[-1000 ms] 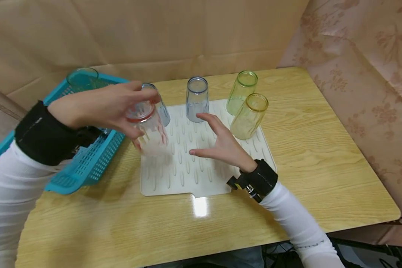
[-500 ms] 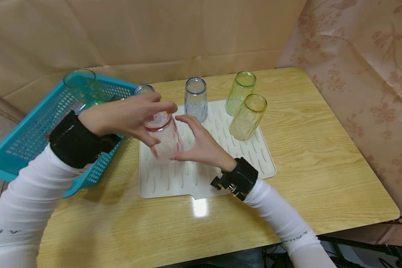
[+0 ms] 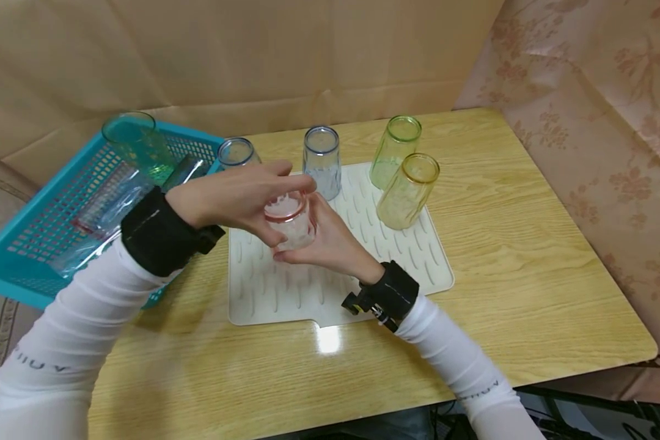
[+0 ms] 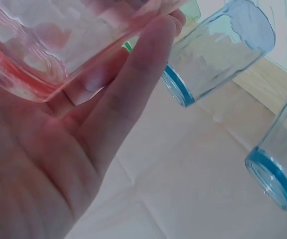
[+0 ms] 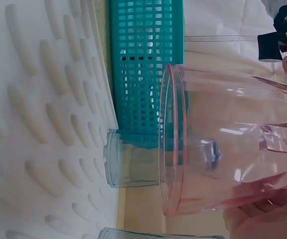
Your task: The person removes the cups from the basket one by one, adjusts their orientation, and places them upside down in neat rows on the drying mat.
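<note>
A clear pink-tinted drinking glass (image 3: 293,229) is upside down in the head view, its base up, over the white ridged drying mat (image 3: 275,296). My left hand (image 3: 242,198) grips it near the base from the left, with the thumb on its near side. From the right, my right hand (image 3: 332,238) curves its thumb and fingers round the same glass, the fingertips partly hidden behind the left hand. The right wrist view shows the glass's open rim apart from the mat. Close behind the hands stand two upturned bluish glasses, one (image 3: 321,160) on the mat and another (image 3: 236,151) further left.
A green glass (image 3: 393,156) and a yellow glass (image 3: 408,194) stand upside down on the mat's right side. To the left is a turquoise plastic basket (image 3: 11,260), holding a green glass (image 3: 134,143) and several other glasses. The wooden table (image 3: 528,263) meets a cloth backdrop (image 3: 286,55).
My left hand has carried the pink glass rightward over the mat. My right hand has moved left, and its thumb and fingers now curve round the glass.
</note>
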{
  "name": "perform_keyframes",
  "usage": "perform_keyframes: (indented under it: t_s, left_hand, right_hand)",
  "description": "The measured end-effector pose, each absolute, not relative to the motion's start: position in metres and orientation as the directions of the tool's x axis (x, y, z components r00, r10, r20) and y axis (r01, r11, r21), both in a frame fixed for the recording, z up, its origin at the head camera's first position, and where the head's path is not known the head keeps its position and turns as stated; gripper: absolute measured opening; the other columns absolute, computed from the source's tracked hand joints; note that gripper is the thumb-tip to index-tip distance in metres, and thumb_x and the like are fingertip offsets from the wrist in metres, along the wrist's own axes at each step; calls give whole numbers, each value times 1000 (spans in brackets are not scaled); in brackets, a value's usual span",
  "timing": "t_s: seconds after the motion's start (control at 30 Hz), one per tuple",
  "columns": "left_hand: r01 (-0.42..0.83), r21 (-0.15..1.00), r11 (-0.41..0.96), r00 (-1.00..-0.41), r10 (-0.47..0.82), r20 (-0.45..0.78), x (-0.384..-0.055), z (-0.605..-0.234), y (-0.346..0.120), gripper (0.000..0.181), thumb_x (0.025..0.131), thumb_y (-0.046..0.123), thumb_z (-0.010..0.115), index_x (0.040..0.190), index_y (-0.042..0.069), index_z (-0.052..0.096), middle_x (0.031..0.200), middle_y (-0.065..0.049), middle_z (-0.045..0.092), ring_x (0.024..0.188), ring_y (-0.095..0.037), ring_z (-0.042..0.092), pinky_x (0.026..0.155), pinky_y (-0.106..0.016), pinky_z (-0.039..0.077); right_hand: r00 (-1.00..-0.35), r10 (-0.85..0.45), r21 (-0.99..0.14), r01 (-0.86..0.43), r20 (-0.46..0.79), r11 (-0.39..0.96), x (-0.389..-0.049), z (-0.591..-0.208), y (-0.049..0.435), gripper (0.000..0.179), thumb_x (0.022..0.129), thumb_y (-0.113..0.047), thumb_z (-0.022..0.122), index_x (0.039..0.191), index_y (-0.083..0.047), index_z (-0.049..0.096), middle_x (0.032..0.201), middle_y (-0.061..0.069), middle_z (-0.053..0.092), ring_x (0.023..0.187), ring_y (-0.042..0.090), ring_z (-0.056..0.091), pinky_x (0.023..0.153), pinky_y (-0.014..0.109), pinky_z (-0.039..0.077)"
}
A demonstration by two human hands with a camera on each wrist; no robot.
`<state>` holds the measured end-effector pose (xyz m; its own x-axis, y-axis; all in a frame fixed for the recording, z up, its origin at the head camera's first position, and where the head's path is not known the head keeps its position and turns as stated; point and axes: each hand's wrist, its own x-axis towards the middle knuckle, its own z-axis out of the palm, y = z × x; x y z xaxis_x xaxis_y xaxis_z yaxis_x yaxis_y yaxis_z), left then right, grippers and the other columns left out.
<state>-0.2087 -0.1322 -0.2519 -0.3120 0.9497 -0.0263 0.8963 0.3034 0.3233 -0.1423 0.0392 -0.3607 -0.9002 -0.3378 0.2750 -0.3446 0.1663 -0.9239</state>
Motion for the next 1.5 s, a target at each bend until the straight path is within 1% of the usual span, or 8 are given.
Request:
perform_keyframes:
  t_s: [0.17, 0.4, 0.57, 0.8, 1.0, 1.1, 1.27, 1.5]
  left_hand:
    - [901, 331, 280, -295, 955, -3, -209, -258, -127, 60, 69, 34, 82, 116, 13, 52, 84, -6, 44, 65, -19, 45, 51, -30, 39]
    - [893, 328, 308, -307, 950, -56, -208, -261, -118, 65, 67, 42, 84, 115, 14, 52, 86, -11, 46, 67, -22, 47, 54, -30, 38]
    - [885, 317, 341, -331, 940, -85, -207, -262, -112, 65, 67, 43, 85, 114, 15, 51, 89, -11, 46, 68, -23, 49, 56, -31, 41]
    - [868, 317, 382, -371, 924, -97, -210, -263, -109, 78, 71, 41, 85, 135, 17, 48, 98, -12, 48, 72, -25, 51, 60, -33, 45]
    - [886, 316, 340, -354, 935, -14, -213, -263, -114, 90, 70, 34, 87, 145, 17, 42, 102, -12, 53, 78, -24, 53, 65, -36, 47]
    - [886, 287, 364, -381, 924, 4, -214, -261, -120, 94, 70, 36, 87, 148, 20, 38, 102, -10, 53, 74, -23, 52, 63, -35, 48]
    - [866, 263, 426, -443, 897, 7, -215, -259, -133, 96, 72, 41, 85, 150, 25, 32, 102, -8, 53, 69, -21, 48, 59, -33, 45]
    - [824, 255, 506, -516, 856, -31, -215, -262, -149, 88, 75, 44, 82, 146, 15, 40, 109, -12, 57, 86, -26, 55, 73, -40, 51]
  right_hand:
    - [-922, -308, -944, -292, 236, 153, -140, -364, 42, 86, 67, -16, 89, 137, -14, 40, 127, -1, 54, 111, 13, 53, 93, 37, 45]
    - [-937, -282, -942, -267, 205, 203, -138, -371, 46, 85, 70, -18, 87, 140, -13, 38, 133, 2, 51, 117, 12, 50, 97, 33, 43]
    - [-940, -255, -927, -289, 227, 240, -141, -377, 51, 83, 71, -20, 86, 139, -10, 39, 134, 5, 51, 118, 12, 50, 97, 32, 42]
    - [-957, -186, -928, -265, 221, 260, -145, -381, 60, 82, 70, -15, 86, 137, -7, 40, 130, 5, 52, 118, 15, 49, 99, 38, 41]
    - [-969, -129, -933, -239, 211, 268, -148, -380, 69, 81, 69, -17, 88, 135, -7, 42, 127, 4, 53, 115, 16, 50, 96, 38, 42]
    - [-972, -115, -935, -229, 205, 271, -149, -379, 75, 79, 69, -17, 88, 134, -8, 44, 125, 3, 53, 113, 16, 51, 93, 38, 43]
    - [-972, -122, -932, -228, 200, 283, -152, -380, 84, 81, 68, -14, 89, 136, -8, 44, 125, 5, 54, 114, 17, 50, 94, 40, 43]
    - [-974, -146, -928, -210, 172, 307, -159, -386, 97, 80, 67, -13, 89, 134, -5, 45, 124, 7, 56, 113, 18, 51, 96, 40, 42]
